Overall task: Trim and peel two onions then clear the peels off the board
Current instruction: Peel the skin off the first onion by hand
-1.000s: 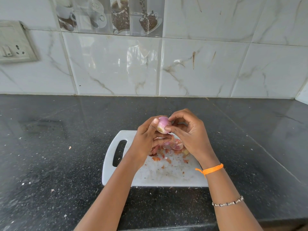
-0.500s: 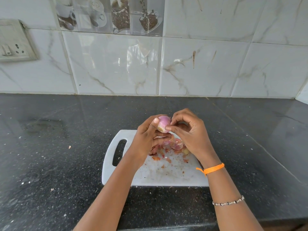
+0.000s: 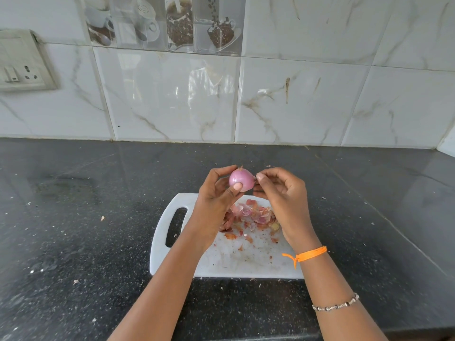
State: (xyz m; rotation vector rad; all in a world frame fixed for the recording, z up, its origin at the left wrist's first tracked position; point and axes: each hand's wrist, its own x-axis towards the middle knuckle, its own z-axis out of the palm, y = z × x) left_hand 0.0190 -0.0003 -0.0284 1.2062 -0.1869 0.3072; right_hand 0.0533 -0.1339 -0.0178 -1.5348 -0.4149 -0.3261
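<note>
- We hold the onion up in our left hand, above the far edge of the board; the thumb presses its near face and the fingers curl round behind it.
- The onion is small and round, pale pink-purple and glossy, with fine lengthwise lines; its surface looks smooth and mostly bare of dry skin, and a short dry tip sticks up at the top.
- Our right hand sits just beside the onion's right side, thumb and forefinger pinched together on a thin scrap of skin at its edge; the other fingers curl loosely.
- Peels lie heaped on the far half of the white board, pink and papery, with smaller reddish flakes scattered nearer to us.
- The board lies flat on the dark counter, its handle slot to the left.
- An orange band circles our right wrist.
</note>
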